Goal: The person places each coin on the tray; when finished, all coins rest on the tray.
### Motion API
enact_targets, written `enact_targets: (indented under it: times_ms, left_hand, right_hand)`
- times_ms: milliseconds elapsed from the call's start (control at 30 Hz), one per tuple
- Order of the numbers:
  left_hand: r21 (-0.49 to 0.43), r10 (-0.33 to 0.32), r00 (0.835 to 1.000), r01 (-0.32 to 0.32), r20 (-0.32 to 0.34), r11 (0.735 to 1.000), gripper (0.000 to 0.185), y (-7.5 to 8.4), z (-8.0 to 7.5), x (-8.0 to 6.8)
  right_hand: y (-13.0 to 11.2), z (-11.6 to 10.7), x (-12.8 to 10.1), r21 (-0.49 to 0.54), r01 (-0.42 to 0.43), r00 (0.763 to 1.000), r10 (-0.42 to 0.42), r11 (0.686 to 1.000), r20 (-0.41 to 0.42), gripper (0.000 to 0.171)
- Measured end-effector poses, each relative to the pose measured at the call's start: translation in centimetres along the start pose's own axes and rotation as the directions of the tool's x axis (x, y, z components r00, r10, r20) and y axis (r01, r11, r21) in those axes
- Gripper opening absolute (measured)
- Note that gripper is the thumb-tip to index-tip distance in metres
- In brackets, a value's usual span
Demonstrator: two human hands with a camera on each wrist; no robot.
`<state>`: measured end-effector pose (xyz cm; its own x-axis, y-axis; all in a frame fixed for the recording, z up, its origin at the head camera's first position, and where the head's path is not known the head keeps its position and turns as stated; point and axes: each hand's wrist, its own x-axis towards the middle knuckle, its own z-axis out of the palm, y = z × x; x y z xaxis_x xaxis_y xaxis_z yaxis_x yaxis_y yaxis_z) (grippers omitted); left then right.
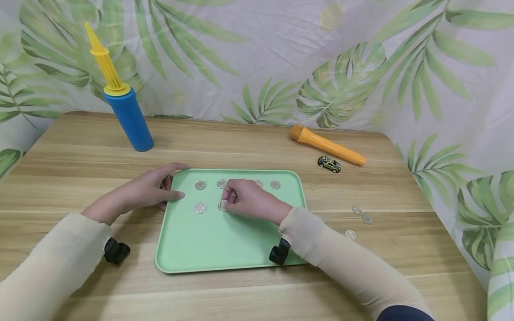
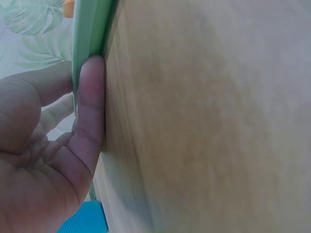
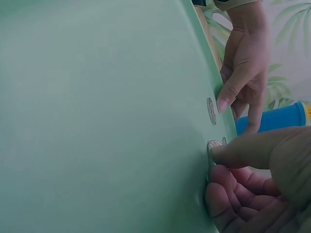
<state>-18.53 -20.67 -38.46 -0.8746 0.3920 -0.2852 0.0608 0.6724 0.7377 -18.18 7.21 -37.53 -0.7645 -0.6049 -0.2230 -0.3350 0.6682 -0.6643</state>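
My right hand [image 1: 250,198] pinches a silver coin [image 3: 214,145] between thumb and fingers, low over the light green tray [image 1: 192,249]. Left of it on the tray lies another coin [image 1: 200,207], and behind them runs a row of several coins [image 1: 200,185], partly covered by the right hand. At the tray's left edge my left hand [image 1: 154,187] grips the rim [image 2: 92,34], its thumb on the inner side and its other fingers along the outside.
Three loose coins [image 1: 350,234] lie on the wooden table [image 1: 385,267] right of the tray. Beyond them are a small toy car [image 1: 329,164] and an orange toy microphone [image 1: 327,145]. A blue and yellow hand pump [image 1: 128,116] stands at the back left, before a leaf-print cloth [image 1: 273,53].
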Motion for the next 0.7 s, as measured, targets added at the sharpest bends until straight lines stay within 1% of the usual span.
enact_targets:
  times_ms: [300, 467, 700]
  left_hand:
    - [-0.006, 0.004, 1.000, -0.004, 0.000, 1.000, 0.075, -0.01, -0.03, -0.09]
    - [-0.005, 0.010, 1.000, -0.010, 0.001, 1.000, 0.075, -0.12, -0.07, -0.13]
    - [-0.008, -0.011, 1.000, 0.011, 0.009, 1.000, 0.076, -0.08, -0.06, -0.02]
  right_hand:
    - [-0.40, 0.17, -0.14, -0.024, -0.017, 1.000, 0.017, 1.000, -0.010, 0.011]
    - [-0.35, 0.22, -0.11, -0.020, -0.019, 1.000, 0.018, 1.000, -0.014, 0.011]
    - [-0.09, 0.23, -0.16, -0.019, -0.017, 1.000, 0.016, 1.000, -0.021, 0.011]
